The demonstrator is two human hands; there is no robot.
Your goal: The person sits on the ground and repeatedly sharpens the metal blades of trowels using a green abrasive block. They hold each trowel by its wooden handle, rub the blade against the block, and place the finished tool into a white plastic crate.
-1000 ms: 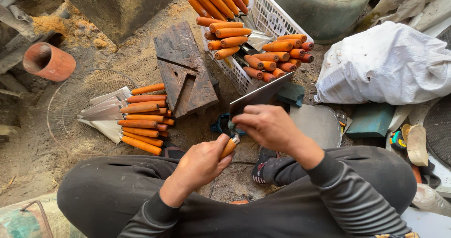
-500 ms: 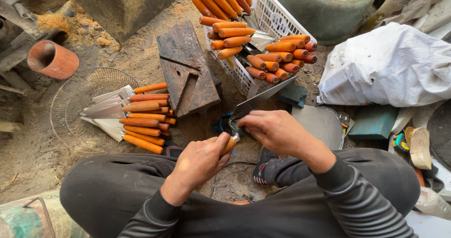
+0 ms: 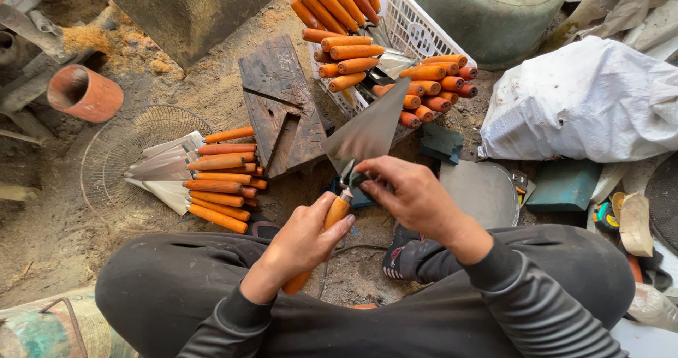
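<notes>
Both hands grip one trowel (image 3: 364,135): left hand (image 3: 300,241) wraps its handle (image 3: 332,220), right hand (image 3: 409,192) pinches the neck. Keep handle and blade aligned.

A dusty earth floor (image 3: 63,238) strewn with sawdust fills the scene in soft daylight. At eleven o'clock stand a rusty pipe end (image 3: 83,92) and a dark metal block (image 3: 191,8); at one o'clock a green drum (image 3: 494,12); at three o'clock a white sack (image 3: 586,104); at nine o'clock a wire fan guard (image 3: 113,153)
</notes>
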